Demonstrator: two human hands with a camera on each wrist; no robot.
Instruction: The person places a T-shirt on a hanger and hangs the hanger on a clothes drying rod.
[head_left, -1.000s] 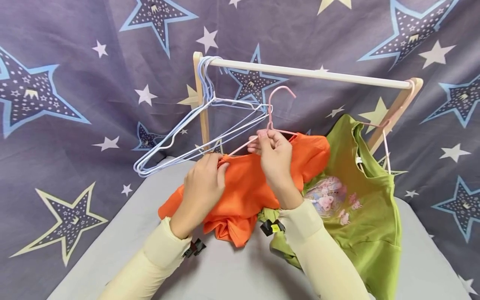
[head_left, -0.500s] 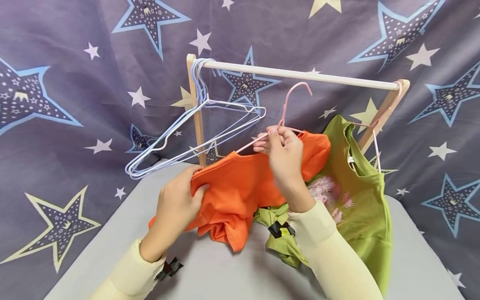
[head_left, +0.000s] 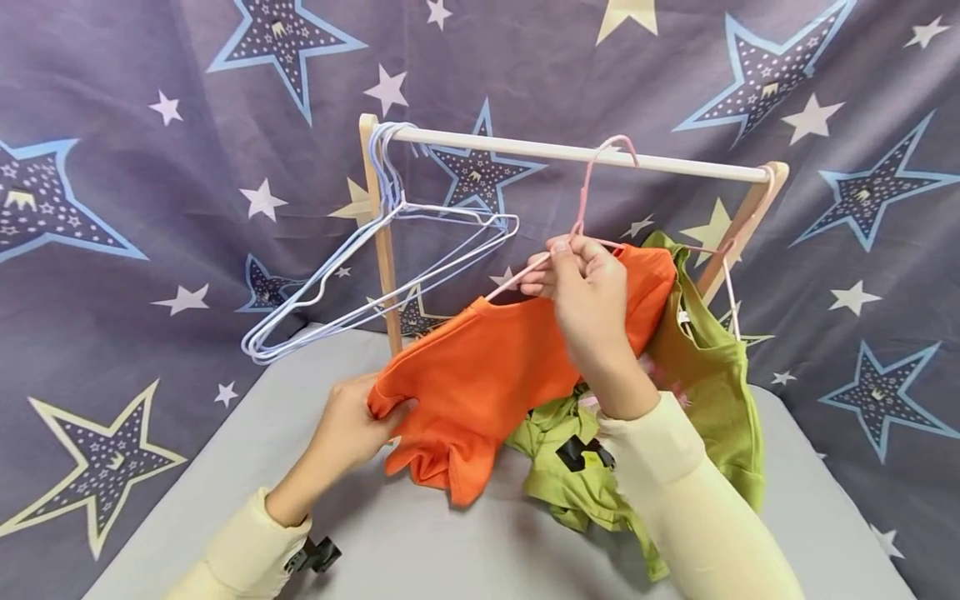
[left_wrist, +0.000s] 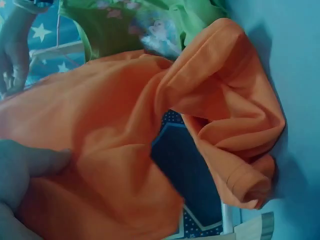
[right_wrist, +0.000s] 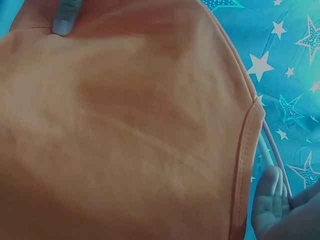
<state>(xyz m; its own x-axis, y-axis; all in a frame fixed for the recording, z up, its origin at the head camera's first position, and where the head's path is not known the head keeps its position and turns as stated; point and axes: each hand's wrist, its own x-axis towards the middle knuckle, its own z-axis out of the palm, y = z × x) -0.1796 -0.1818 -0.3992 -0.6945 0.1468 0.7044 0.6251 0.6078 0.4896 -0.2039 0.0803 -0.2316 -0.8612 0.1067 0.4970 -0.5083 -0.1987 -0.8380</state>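
Note:
In the head view, my right hand pinches a pink hanger just under its hook. The hook overlaps the rail in this view; I cannot tell whether they touch. An orange shirt hangs over the hanger's arms, which show at the neckline. My left hand pinches the shirt at its left sleeve, thumb in front. That thumb presses on the orange cloth in the left wrist view. From the right wrist, the shirt front fills most of the picture, with the right fingers on the hanger.
A small rack with a white rail stands at the back. Several blue and white hangers hang at its left end. At the right end a green garment hangs on a pink hanger. More green cloth lies on the grey surface.
My left hand has slid from the neckline out to the sleeve, drawing the shirt's shoulder left and down. My right hand has raised the hanger and carried it rightward, bringing its hook level with the rail.

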